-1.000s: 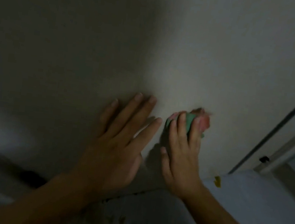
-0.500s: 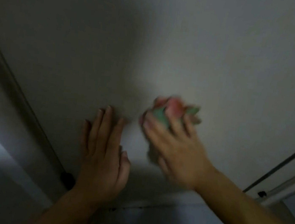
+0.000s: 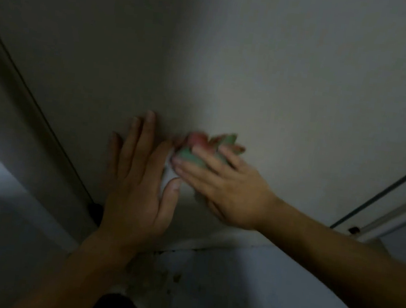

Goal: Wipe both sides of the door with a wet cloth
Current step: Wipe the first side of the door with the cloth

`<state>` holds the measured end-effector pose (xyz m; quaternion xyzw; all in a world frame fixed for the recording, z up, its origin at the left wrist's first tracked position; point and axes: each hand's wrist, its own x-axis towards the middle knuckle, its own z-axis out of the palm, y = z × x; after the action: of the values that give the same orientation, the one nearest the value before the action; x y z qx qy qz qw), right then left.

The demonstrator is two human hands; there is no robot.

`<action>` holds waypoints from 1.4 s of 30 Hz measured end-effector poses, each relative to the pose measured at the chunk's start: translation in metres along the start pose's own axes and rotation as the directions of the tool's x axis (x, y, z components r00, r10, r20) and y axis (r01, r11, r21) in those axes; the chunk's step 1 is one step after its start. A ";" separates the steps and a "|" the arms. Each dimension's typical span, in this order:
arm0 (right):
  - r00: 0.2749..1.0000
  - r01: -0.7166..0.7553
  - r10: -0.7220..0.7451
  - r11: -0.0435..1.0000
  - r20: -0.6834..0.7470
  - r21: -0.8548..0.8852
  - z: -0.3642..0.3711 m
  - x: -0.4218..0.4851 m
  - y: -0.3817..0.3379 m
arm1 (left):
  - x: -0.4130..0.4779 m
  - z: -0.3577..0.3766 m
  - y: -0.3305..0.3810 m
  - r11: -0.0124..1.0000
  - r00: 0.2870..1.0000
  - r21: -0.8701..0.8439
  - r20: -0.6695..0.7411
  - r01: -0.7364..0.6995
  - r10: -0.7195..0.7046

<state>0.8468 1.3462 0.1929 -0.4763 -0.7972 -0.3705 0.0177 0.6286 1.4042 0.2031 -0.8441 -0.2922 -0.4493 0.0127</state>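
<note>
The pale door [image 3: 270,72] fills most of the view, dim and seen from low down near its bottom edge. My left hand [image 3: 140,179] lies flat against the door with straight fingers pointing up. Right beside it, my right hand [image 3: 221,184] holds a bunched green and pink cloth [image 3: 200,148] against the door surface, fingers curled over it. The cloth is blurred and touches the left hand's fingers.
A dark door edge or frame [image 3: 36,107] runs diagonally at the left. Another frame line [image 3: 384,191] runs up at the right with a small dark fitting [image 3: 354,230] at its foot. Pale floor [image 3: 257,288] with dirt specks lies below the door.
My right hand with the cloth has slid left and slightly down along the door until it meets the left hand. The left hand has stayed flat on the door.
</note>
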 end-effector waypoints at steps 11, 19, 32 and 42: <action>1.000 -0.012 0.012 0.997 0.005 0.074 0.062 -0.014 -0.070 | -0.028 0.033 -0.018 0.980 0.997 0.188 0.061 -0.067 0.057; 0.965 -0.024 0.024 1.000 0.262 -0.003 0.082 -0.101 -0.082 | -0.033 0.053 0.000 0.980 0.991 0.179 0.118 -0.086 0.065; -0.336 -0.109 0.573 -0.812 0.748 0.573 0.164 -0.130 -0.163 | -0.060 0.138 0.054 0.918 0.894 0.161 0.339 -0.362 0.293; -0.394 0.623 0.130 -0.691 0.910 0.368 0.193 -0.169 -0.136 | -0.063 0.144 0.054 0.921 0.908 0.171 0.303 -0.350 0.289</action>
<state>0.8964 1.3001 -0.0896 0.3815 -0.3008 -0.3226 -0.8123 0.7371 1.3701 0.0814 -0.9274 -0.1965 -0.2857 0.1403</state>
